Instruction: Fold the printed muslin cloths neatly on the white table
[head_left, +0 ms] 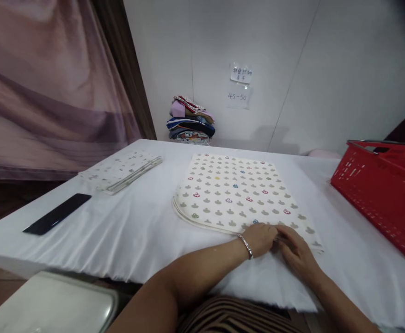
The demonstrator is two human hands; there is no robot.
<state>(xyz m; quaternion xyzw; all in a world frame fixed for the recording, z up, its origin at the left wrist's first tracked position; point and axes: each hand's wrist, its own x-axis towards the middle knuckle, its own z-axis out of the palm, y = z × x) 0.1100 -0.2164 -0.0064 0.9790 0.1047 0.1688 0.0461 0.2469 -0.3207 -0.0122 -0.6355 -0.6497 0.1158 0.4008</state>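
Note:
A folded cream cloth (230, 189) printed with grey mushroom shapes and a few coloured ones lies flat on the white-covered table. Its left near corner is rounded and shows several layers. At the near edge of this cloth, my left hand (262, 238), with a silver bracelet at the wrist, is closed with its fingers curled over the edge. My right hand (297, 254) meets it there, thumb and fingers closed around the same edge. The fingertips of both hands are partly hidden where they come together.
On the left of the table (133, 231) lie a folded printed cloth stack (122, 171) and a black phone-like slab (58, 213). A red plastic basket (379, 199) stands at the right. Folded fabrics (191, 122) are piled by the wall. A white stool-like surface (50, 305) sits below left.

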